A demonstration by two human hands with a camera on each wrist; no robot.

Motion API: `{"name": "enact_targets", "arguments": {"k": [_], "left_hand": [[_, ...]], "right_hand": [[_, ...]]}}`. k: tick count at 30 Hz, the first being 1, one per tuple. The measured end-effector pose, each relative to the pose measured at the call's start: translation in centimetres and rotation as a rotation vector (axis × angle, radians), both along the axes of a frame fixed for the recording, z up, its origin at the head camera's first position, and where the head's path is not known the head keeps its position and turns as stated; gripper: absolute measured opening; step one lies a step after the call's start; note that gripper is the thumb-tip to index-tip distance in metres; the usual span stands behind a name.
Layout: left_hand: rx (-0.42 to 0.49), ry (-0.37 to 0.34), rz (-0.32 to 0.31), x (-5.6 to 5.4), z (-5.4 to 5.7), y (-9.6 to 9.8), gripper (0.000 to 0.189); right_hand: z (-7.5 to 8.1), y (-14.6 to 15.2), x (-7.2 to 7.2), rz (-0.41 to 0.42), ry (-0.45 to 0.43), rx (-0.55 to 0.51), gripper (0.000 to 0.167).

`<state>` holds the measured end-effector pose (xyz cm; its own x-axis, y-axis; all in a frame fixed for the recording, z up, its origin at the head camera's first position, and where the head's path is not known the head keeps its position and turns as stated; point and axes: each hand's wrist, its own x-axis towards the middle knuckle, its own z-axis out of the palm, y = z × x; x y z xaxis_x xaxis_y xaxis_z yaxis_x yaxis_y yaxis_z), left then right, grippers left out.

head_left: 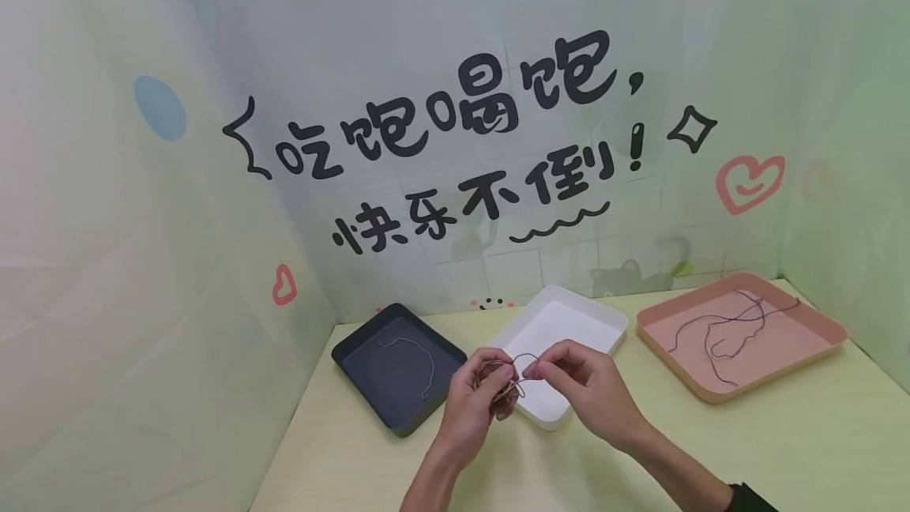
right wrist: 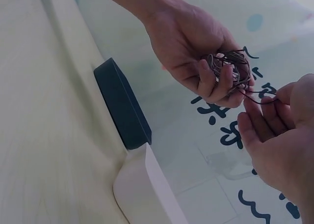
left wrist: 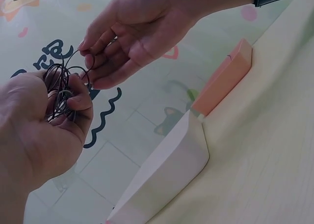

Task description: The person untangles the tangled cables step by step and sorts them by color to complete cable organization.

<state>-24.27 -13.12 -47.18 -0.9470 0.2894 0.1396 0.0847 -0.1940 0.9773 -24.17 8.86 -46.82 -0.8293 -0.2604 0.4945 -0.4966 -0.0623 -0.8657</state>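
My left hand (head_left: pixel 465 405) grips a tangled bundle of thin dark cord (left wrist: pixel 60 94) in its curled fingers, above the front of the white tray (head_left: pixel 562 318). Close by on the right, my right hand (head_left: pixel 600 393) pinches one strand of that cord between thumb and fingertips. The strand bows out as a small loop (head_left: pixel 526 355) between the two hands. In the right wrist view, the coiled bundle (right wrist: pixel 238 69) shows partly behind the left fingers, and a short length of cord (right wrist: pixel 259 102) runs across to the right thumb and fingers.
A dark blue tray (head_left: pixel 384 366) on the left holds one pale piece of cord (head_left: pixel 430 366). On the right, a pink tray (head_left: pixel 789 334) holds several dark cords (head_left: pixel 762 314). All three trays stand on a pale yellow table (head_left: pixel 341 457), before a printed curtain (head_left: pixel 455 14).
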Motion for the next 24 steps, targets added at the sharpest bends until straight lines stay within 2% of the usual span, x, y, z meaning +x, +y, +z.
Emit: {"name": "enact_targets", "arguments": {"k": [8,15,19,24], "left_hand": [[-0.093,0.009,-0.063,0.0,0.1,-0.5,0.034],[-0.168,0.032,-0.048,-0.2,0.1,-1.1,0.035],[-0.182,0.06,-0.04,-0.2,0.2,-1.4,0.036],[-0.186,0.068,-0.032,-0.3,0.3,-1.5,0.034]], "right_hand": [[0.3,-0.1,-0.3,-0.028,0.018,0.009,0.007],[0.6,0.4,-0.8,-0.055,0.069,0.05,0.01],[0.8,1.0,-1.1,-0.02,0.083,0.093,0.012],[1.2,1.6,-1.3,0.017,0.055,0.13,0.01]]}}
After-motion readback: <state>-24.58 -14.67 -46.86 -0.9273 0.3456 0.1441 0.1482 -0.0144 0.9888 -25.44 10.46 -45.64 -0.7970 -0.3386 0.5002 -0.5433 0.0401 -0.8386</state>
